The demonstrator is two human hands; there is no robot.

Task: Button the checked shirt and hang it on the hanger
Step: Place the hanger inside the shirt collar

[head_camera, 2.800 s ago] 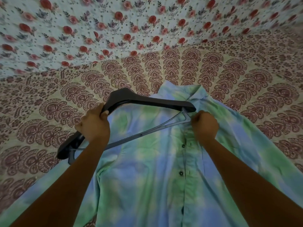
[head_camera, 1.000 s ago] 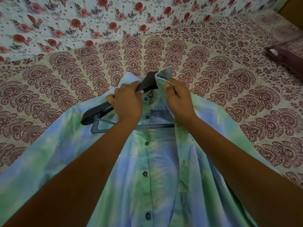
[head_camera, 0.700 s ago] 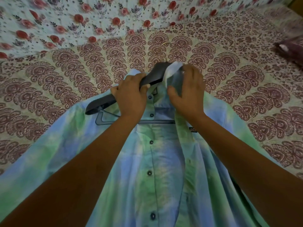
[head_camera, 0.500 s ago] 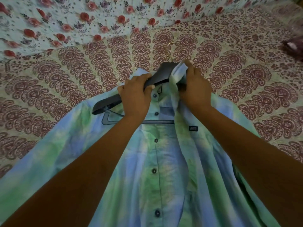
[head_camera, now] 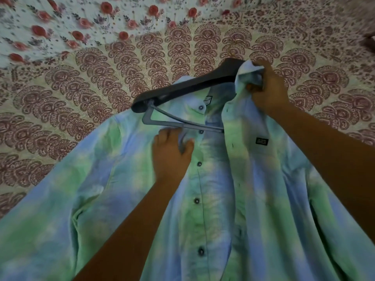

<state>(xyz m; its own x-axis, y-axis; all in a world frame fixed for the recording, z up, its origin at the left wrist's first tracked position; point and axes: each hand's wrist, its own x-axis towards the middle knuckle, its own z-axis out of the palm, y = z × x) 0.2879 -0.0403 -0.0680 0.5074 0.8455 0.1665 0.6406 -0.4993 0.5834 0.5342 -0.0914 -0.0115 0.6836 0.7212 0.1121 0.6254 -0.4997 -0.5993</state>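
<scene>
A blue-and-green blotched shirt (head_camera: pixel 213 199) lies front up and unbuttoned on a patterned bedspread, dark buttons running down its left placket. A black hanger (head_camera: pixel 188 86) lies slantwise at the collar, its right half inside the shirt's right shoulder, its left arm and lower bar on top of the cloth. My right hand (head_camera: pixel 267 88) grips the right collar together with the hanger's neck. My left hand (head_camera: pixel 171 153) pinches the shirt's left front panel just under the hanger's bar.
The maroon-patterned bedspread (head_camera: pixel 81 88) spreads around the shirt, with a rose-printed cloth (head_camera: pixel 81 21) behind it. A thin gold hook (head_camera: pixel 239 42) shows above the hanger. A dark object (head_camera: pixel 370 40) sits at the right edge.
My left hand has let go of the hanger's left arm and dropped down onto the shirt's left front. My right hand still holds the collar, now further right.
</scene>
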